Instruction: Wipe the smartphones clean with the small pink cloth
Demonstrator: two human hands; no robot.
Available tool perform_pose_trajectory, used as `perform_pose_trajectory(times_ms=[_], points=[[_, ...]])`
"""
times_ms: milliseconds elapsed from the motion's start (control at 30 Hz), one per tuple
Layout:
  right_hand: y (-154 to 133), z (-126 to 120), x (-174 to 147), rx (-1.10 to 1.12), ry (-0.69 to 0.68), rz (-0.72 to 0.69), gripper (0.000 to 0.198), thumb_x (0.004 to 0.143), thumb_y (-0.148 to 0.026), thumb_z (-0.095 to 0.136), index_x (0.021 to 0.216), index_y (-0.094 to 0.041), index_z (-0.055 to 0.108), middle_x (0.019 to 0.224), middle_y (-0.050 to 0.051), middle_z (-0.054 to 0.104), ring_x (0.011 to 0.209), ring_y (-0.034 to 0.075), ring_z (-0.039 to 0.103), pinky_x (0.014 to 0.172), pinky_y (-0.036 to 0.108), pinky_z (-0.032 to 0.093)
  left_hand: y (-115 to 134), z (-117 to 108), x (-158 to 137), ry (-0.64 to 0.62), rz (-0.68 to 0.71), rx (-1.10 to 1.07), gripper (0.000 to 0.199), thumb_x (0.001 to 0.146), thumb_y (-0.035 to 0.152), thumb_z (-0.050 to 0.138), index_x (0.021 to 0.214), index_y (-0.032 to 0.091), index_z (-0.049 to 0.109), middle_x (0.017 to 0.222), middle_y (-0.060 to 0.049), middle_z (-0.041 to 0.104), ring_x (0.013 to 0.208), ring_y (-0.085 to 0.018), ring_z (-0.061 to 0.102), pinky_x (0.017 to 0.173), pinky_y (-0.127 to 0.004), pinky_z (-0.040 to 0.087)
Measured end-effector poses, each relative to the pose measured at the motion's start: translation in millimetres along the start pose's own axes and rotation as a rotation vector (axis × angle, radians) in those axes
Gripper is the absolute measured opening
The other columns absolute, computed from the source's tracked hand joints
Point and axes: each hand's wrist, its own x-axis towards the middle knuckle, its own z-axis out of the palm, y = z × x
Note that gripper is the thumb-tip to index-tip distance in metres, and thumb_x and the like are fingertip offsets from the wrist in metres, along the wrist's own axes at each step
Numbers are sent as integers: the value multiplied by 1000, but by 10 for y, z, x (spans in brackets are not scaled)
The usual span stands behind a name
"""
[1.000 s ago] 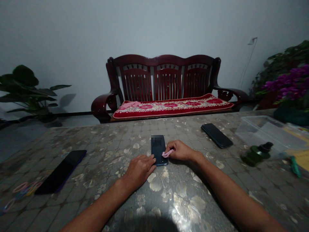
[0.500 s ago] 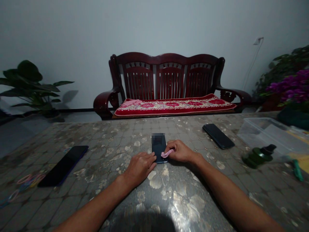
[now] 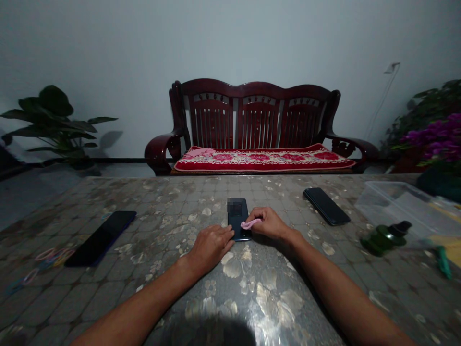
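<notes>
A dark smartphone (image 3: 238, 219) lies flat in the middle of the patterned table, its top end blurred by a pixel patch. My left hand (image 3: 212, 244) rests on the table, closed at the phone's lower left corner, with its fingertips on the edge and the thumb near the bottom. Pinched in my right hand (image 3: 268, 223) is a small folded pink cloth (image 3: 250, 223), pressed on the phone's lower right part. The right fingertips are partly hidden behind the cloth.
Another dark phone (image 3: 103, 239) lies left, beside coloured elastic bands (image 3: 54, 257). To the right are a third phone (image 3: 326, 206), a green bottle (image 3: 385, 239) and a clear plastic box (image 3: 382, 197). A wooden bench (image 3: 257, 89) stands behind the table (image 3: 173, 202).
My right hand and the cloth have slid slightly up along the phone. My left hand keeps its place at the phone's corner. The whole view has shifted a little.
</notes>
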Motion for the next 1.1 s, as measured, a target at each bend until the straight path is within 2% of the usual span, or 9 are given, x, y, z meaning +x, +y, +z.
perform_pose_trajectory(times_ms=[167, 333, 400, 533, 600, 667, 800, 933, 1100], points=[[91, -46, 38, 365, -47, 245, 26, 53, -30, 77, 72, -13, 77, 63, 3, 69, 54, 11, 51, 53, 22, 33, 80, 31, 42, -10, 3, 46, 14, 91, 25, 71, 104, 19, 73, 114, -11, 76, 92, -26, 73, 83, -37, 57], [155, -7, 61, 509, 58, 268, 28, 48, -23, 75, 75, -14, 78, 67, 4, 72, 56, 12, 55, 54, 22, 36, -62, -61, 199, -101, 83, -84, 21, 88, 36, 75, 103, 21, 74, 98, -7, 78, 91, -25, 72, 85, -36, 54], [151, 13, 66, 541, 114, 260, 28, 49, -24, 75, 74, -14, 77, 64, 3, 70, 55, 12, 54, 53, 22, 36, -242, -106, 312, -124, 169, -174, 26, 87, 39, 76, 108, 24, 74, 105, -6, 77, 101, -25, 72, 96, -37, 51], [135, 34, 60, 572, 213, 224, 24, 49, -27, 74, 71, -15, 73, 58, 0, 66, 51, 12, 52, 51, 23, 36, -619, -106, 624, -189, 209, -226, 76, 72, 50, 87, 139, 28, 59, 147, -12, 56, 142, -34, 44, 117, -52, 32], [138, 37, 55, 573, 248, 199, 23, 51, -27, 73, 70, -15, 72, 58, 0, 65, 51, 12, 52, 51, 23, 37, -723, -75, 795, -265, 197, -231, 95, 64, 53, 90, 147, 28, 50, 156, -14, 45, 149, -37, 31, 119, -54, 27], [149, 37, 54, 576, 262, 183, 23, 52, -27, 72, 71, -15, 71, 57, 0, 64, 51, 12, 51, 50, 23, 36, -760, -45, 946, -344, 213, -236, 102, 61, 55, 91, 149, 29, 47, 158, -13, 42, 151, -38, 26, 119, -54, 26], [174, 25, 62, 579, 244, 185, 25, 52, -27, 73, 73, -15, 70, 59, 0, 64, 50, 11, 50, 49, 23, 36, -745, -19, 1114, -440, 248, -244, 99, 59, 51, 92, 146, 29, 51, 155, -12, 46, 149, -38, 30, 117, -51, 31], [201, 9, 78, 593, 240, 181, 25, 51, -25, 71, 74, -15, 71, 59, 0, 65, 51, 12, 52, 49, 23, 38, -756, -31, 1120, -475, 232, -232, 99, 60, 47, 93, 147, 27, 50, 156, -13, 45, 147, -38, 34, 117, -49, 33], [223, 2, 97, 611, 248, 191, 28, 51, -24, 70, 78, -16, 71, 61, 0, 66, 50, 13, 52, 49, 24, 40, -737, -117, 1064, -442, 208, -200, 91, 60, 42, 93, 141, 28, 55, 147, -10, 54, 133, -33, 52, 109, -37, 42]])
